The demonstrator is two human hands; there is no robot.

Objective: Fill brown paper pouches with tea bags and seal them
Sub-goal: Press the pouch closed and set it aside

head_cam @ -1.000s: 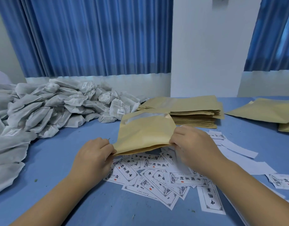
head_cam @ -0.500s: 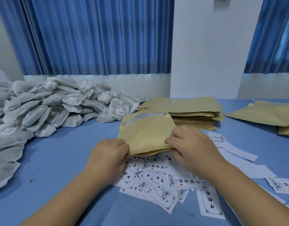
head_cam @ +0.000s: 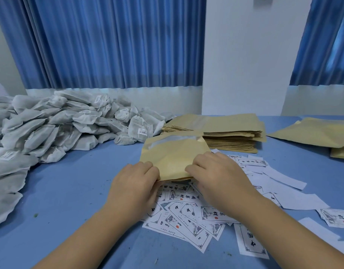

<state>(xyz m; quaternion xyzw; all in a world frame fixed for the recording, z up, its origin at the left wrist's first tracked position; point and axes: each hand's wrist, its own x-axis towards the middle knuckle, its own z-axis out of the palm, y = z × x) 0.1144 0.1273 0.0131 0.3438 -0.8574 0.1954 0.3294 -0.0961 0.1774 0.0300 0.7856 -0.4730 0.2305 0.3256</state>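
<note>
While both hands pinch it along its near edge, the brown paper pouch [head_cam: 173,156] rises at a slant away from them, its far end bearing a shiny clear strip. The left hand [head_cam: 135,183] has its fingers curled round the pouch's near left corner. The right hand [head_cam: 215,175] curls its fingers over the near right part of the same edge, so the two hands sit close together with only a short run of paper between them. Under both hands, and spreading off to the right of the right hand, lie printed labels [head_cam: 188,216], white slips with dark characters, some face down, scattered on the blue table [head_cam: 70,191]. Just beyond the right hand, behind the held pouch, is a stack of flat pouches [head_cam: 233,136]. Beyond the left hand and far out to its left, a heap of tea bags [head_cam: 60,129] in grey-white mesh, several with small tags on strings, runs along the table. Well to the right of the right hand rest a few more pouches [head_cam: 313,133]. Blue curtains [head_cam: 109,45] hang behind the table.
</note>
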